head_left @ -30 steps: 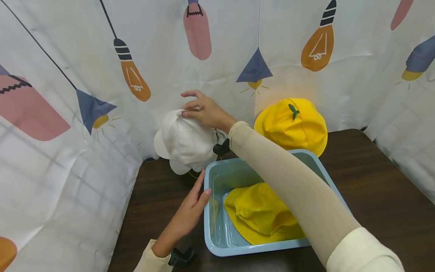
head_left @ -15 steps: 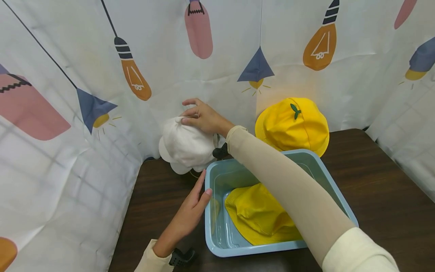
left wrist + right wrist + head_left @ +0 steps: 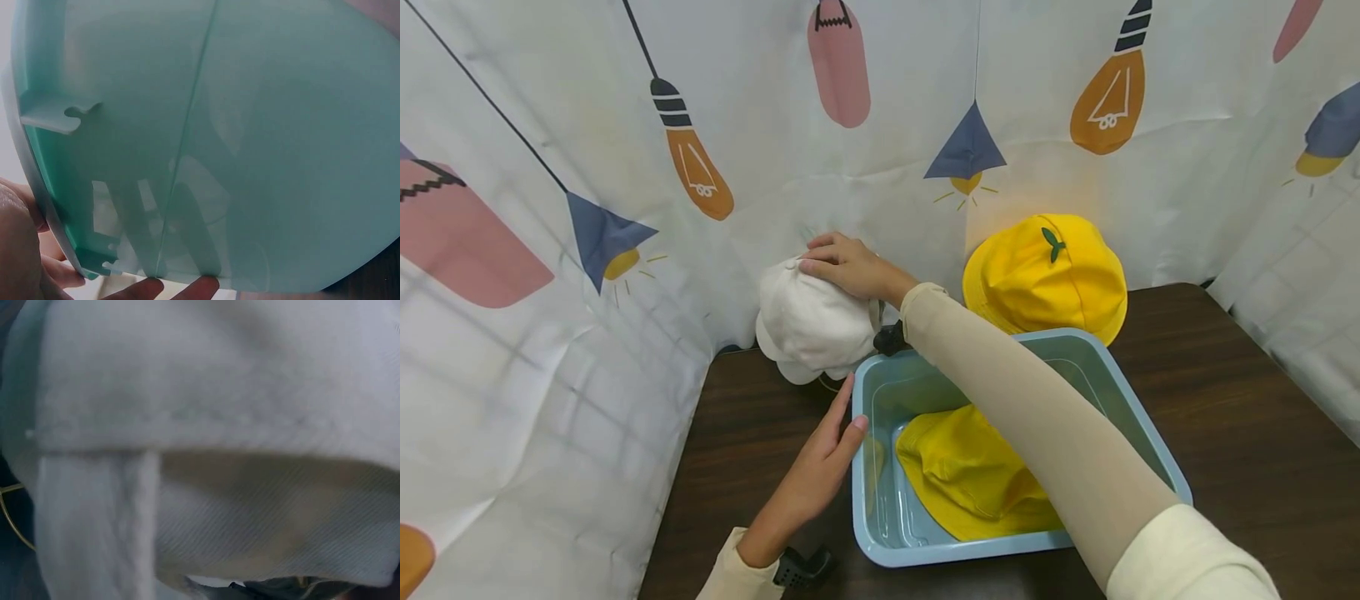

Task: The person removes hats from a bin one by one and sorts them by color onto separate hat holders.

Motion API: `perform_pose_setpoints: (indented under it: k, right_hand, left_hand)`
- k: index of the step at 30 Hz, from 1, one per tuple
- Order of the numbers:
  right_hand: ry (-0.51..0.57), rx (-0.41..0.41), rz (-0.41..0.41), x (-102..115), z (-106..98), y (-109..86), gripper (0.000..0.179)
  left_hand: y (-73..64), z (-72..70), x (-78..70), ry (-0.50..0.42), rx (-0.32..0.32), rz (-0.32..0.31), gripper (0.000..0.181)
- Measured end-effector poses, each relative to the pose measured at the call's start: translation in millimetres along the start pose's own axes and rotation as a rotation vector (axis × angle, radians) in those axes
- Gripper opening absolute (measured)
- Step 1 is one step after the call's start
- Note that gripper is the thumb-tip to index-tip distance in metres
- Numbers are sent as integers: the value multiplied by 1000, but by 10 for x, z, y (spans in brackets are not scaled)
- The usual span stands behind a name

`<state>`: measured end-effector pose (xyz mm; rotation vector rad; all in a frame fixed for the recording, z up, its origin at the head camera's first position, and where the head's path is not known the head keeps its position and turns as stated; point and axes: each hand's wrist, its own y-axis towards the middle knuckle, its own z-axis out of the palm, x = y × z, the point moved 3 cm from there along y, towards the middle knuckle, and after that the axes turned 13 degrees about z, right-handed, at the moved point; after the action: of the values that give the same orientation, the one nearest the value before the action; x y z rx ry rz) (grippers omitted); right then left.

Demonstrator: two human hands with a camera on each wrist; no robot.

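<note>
Fingers of the right hand [image 3: 853, 267] were rested loosely on the far white hat [image 3: 820, 321]; the left hand [image 3: 814, 468], straight-fingered, was laid against the blue bin [image 3: 970, 551].

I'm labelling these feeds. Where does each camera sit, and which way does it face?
Head: on the head, facing forward and down at the white hat, yellow hats and blue bin; sleeves, left hand and right hand show.
Left wrist: on that wrist, facing the bin's wall close up; fingers show at its edge.
Right wrist: on that wrist, facing the white hat close up; no hand discernible.
Shared: head and right wrist, the white hat; head and left wrist, the bin.
</note>
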<state>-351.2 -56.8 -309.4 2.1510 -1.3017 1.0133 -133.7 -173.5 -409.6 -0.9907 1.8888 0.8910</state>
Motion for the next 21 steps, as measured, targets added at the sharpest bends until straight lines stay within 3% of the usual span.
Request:
perform_pose_setpoints:
  k: [8, 16, 21]
  right_hand:
    - [1, 1, 20, -51, 20, -15, 48]
    - [-58, -112, -46, -58, -76, -135, 43]
    - [-58, -157, -101, -59, -199, -315, 45]
  left_hand:
    - [10, -13, -11, 4, 2, -6, 68]
    - [36, -101, -88, 75, 24, 17, 69]
    - [68, -259, -171, 165, -53, 67, 61]
